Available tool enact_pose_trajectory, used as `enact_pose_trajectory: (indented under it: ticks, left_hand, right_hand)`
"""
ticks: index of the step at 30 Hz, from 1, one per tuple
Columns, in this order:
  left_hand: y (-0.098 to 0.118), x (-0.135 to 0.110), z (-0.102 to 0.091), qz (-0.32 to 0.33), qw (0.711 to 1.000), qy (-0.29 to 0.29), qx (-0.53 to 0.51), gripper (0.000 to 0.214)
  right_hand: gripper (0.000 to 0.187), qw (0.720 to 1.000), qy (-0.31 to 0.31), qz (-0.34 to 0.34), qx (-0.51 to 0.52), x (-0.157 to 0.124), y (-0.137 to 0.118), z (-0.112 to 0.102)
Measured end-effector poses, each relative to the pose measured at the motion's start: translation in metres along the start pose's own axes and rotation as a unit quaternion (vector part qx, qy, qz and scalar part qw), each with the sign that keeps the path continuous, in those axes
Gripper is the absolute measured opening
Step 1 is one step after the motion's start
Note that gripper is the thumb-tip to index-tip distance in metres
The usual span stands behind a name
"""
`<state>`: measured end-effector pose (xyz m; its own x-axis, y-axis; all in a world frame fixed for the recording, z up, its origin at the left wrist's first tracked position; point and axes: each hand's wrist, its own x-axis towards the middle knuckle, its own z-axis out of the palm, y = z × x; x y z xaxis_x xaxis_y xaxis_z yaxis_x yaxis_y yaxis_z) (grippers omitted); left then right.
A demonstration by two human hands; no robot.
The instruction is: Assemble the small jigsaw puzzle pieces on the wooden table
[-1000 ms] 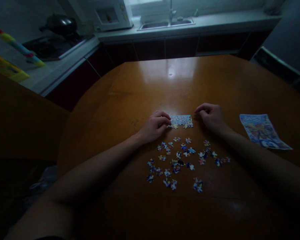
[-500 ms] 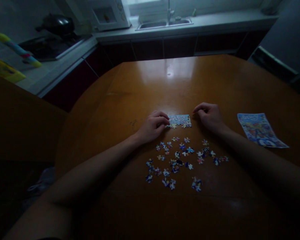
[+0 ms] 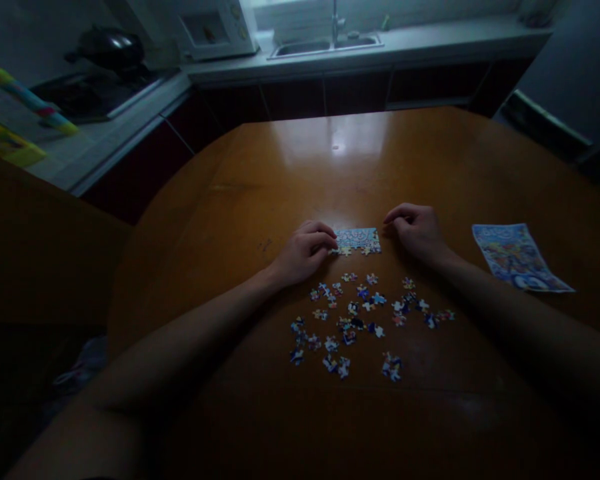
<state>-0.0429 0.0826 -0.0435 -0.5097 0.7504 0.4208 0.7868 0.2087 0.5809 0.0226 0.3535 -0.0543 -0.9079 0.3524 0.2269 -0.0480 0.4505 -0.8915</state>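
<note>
A partly assembled jigsaw puzzle [image 3: 357, 239] lies flat on the wooden table, its near edge uneven with knobs and gaps. My left hand [image 3: 307, 250] rests at its left end, the bent fingers and thumb on that edge and covering part of it. Just past the puzzle's right edge, my right hand [image 3: 417, 230] lies on the table with curled fingers, apart from the puzzle; nothing shows in it. Nearer to me, several loose jigsaw pieces [image 3: 353, 308] are scattered between my forearms. A small joined-looking cluster of pieces [image 3: 391, 367] lies at the near right.
A printed picture sheet [image 3: 520, 257] lies right of my right forearm. The wooden table [image 3: 300, 173] stretches away to a counter with a sink [image 3: 303, 49], a white microwave [image 3: 210, 30] and a dark pot [image 3: 111, 48] on a stove. The room is dim.
The whole view has shifted very slightly. Both hands, the puzzle and the loose pieces keep their places on the table.
</note>
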Motion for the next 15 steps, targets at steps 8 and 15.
enact_pose_trajectory:
  ticks: [8, 15]
  left_hand:
    - [0.0004, 0.0006, 0.0001, -0.005, 1.000, -0.001, 0.004, 0.020]
    - [0.0002, 0.0002, -0.0002, 0.000, 1.000, -0.003, 0.008, 0.020]
  right_hand:
    - [0.014, 1.000, 0.003, -0.011, -0.008, -0.0001, 0.0007, -0.0001]
    - [0.019, 1.000, 0.007, -0.010, -0.018, -0.0004, -0.0027, -0.0005]
